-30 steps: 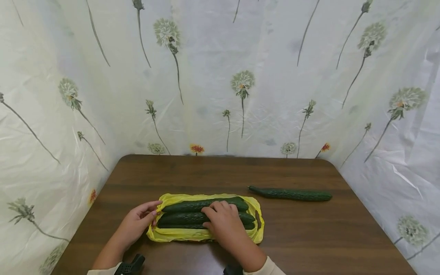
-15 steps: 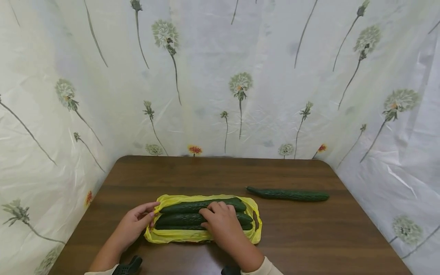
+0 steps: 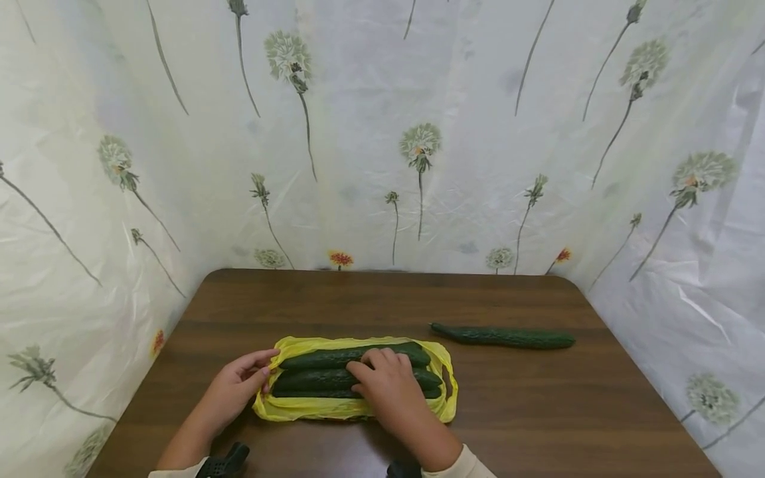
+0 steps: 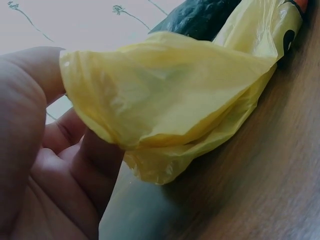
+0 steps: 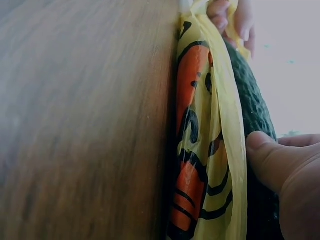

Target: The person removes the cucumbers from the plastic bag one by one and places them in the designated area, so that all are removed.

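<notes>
A yellow plastic bag (image 3: pixel 323 409) lies spread open on the table with several green cucumbers (image 3: pixel 317 380) side by side in it. At the bag's left end my left hand (image 3: pixel 230 398) holds the edge of the plastic, which the left wrist view shows as a loose yellow flap (image 4: pixel 165 95) by the fingers. My right hand (image 3: pixel 391 392) grips a cucumber toward the right half of the bag, fingers bent over it. In the right wrist view its thumb (image 5: pixel 262 142) presses on the cucumber's side (image 5: pixel 252 97). The right hand hides part of the cucumbers.
One more cucumber (image 3: pixel 508 336) lies outside the bag, farther back on the right of the brown wooden table (image 3: pixel 538 411). A pale sheet with printed dandelions (image 3: pixel 370 133) hangs behind the table and along both sides.
</notes>
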`<act>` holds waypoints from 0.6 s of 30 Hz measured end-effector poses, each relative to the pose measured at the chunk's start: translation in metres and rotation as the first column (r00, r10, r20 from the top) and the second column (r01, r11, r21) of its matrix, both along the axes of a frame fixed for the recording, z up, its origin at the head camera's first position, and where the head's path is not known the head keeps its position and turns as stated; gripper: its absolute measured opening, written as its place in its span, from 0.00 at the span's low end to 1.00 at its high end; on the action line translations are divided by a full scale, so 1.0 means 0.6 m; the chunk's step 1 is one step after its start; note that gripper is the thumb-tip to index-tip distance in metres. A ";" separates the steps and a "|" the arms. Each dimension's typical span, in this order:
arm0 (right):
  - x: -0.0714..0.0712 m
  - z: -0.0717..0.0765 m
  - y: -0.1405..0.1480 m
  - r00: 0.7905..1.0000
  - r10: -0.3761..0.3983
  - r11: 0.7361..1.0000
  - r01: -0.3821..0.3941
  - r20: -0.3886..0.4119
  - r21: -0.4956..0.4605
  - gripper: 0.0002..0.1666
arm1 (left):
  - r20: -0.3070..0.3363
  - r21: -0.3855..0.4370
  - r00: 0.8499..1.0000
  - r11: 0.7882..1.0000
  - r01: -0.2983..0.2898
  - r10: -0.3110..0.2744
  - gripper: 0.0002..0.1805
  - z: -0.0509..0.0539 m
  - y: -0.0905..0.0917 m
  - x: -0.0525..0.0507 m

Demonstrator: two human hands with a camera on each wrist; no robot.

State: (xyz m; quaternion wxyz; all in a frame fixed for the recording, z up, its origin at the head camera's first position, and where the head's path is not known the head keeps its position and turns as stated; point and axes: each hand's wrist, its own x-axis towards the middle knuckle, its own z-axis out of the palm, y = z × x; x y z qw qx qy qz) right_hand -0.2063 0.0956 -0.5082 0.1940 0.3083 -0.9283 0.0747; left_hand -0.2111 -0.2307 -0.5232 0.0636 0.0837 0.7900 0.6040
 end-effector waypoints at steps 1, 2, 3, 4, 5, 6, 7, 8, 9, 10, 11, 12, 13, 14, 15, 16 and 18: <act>0.000 0.000 0.000 1.000 0.002 1.000 -0.002 -0.008 -0.004 0.20 | -0.002 -0.004 1.000 1.000 0.003 -0.003 0.21 0.000 -0.001 0.000; 0.000 0.000 0.000 1.000 0.007 1.000 -0.007 -0.014 -0.009 0.20 | 0.004 -0.005 1.000 1.000 0.001 -0.001 0.21 -0.001 -0.001 0.000; 0.000 0.000 0.000 1.000 0.014 1.000 -0.015 -0.018 -0.013 0.20 | 0.011 -0.009 1.000 1.000 -0.002 0.002 0.21 -0.002 -0.002 0.001; 0.001 0.000 0.001 1.000 0.022 1.000 -0.023 -0.022 -0.016 0.20 | 0.021 -0.014 1.000 1.000 -0.007 0.007 0.21 -0.003 -0.002 0.002; 0.001 0.000 0.001 0.999 0.032 0.999 -0.033 -0.024 -0.022 0.20 | 0.031 -0.019 0.999 1.000 -0.011 0.011 0.21 -0.005 -0.003 0.003; 0.001 -0.001 0.002 0.999 0.039 0.999 -0.040 -0.024 -0.023 0.20 | 0.042 -0.018 0.999 1.000 -0.016 0.017 0.21 -0.006 -0.004 0.004; 0.002 -0.001 0.002 0.999 0.047 0.999 -0.047 -0.024 -0.026 0.20 | 0.051 -0.017 0.998 1.000 -0.023 0.023 0.21 -0.007 -0.004 0.005; 0.002 0.000 0.002 0.998 0.050 0.998 -0.051 -0.024 -0.027 0.20 | 0.057 -0.013 0.998 1.000 -0.028 0.028 0.21 -0.008 -0.005 0.006; 0.002 0.000 0.003 0.998 0.051 0.998 -0.052 -0.025 -0.030 0.20 | 0.051 -0.013 0.998 1.000 -0.023 0.024 0.21 -0.008 -0.005 0.007; 0.002 0.001 0.004 0.998 0.049 0.998 -0.050 -0.029 -0.030 0.20 | 0.044 -0.010 0.999 1.000 -0.017 0.017 0.21 -0.008 -0.005 0.007; 0.002 0.002 0.005 0.998 0.047 0.998 -0.048 -0.031 -0.034 0.21 | 0.036 -0.007 0.999 1.000 -0.008 0.009 0.22 -0.008 -0.006 0.007; 0.001 0.003 0.006 0.998 0.043 0.998 -0.044 -0.035 -0.033 0.21 | 0.028 0.000 1.000 1.000 -0.002 0.002 0.22 -0.007 -0.005 0.006; 0.001 0.004 0.007 0.998 0.040 0.999 -0.041 -0.040 -0.036 0.21 | 0.021 0.002 1.000 1.000 0.006 -0.006 0.22 -0.006 -0.005 0.005; 0.000 0.005 0.009 0.998 0.036 0.999 -0.037 -0.044 -0.036 0.22 | 0.015 0.003 1.000 1.000 0.013 -0.013 0.23 -0.005 -0.004 0.004; 0.000 0.007 0.010 0.998 0.033 0.999 -0.035 -0.044 -0.036 0.22 | 0.012 0.003 1.000 1.000 0.018 -0.018 0.23 -0.004 -0.003 0.003; -0.001 0.008 0.012 0.999 0.030 0.999 -0.031 -0.043 -0.035 0.22 | 0.016 0.007 1.000 1.000 0.017 -0.017 0.23 -0.003 -0.002 0.002; -0.002 0.011 0.015 0.999 0.019 0.999 -0.020 -0.032 -0.035 0.22 | 0.020 0.009 1.000 1.000 0.013 -0.013 0.22 0.000 -0.001 0.000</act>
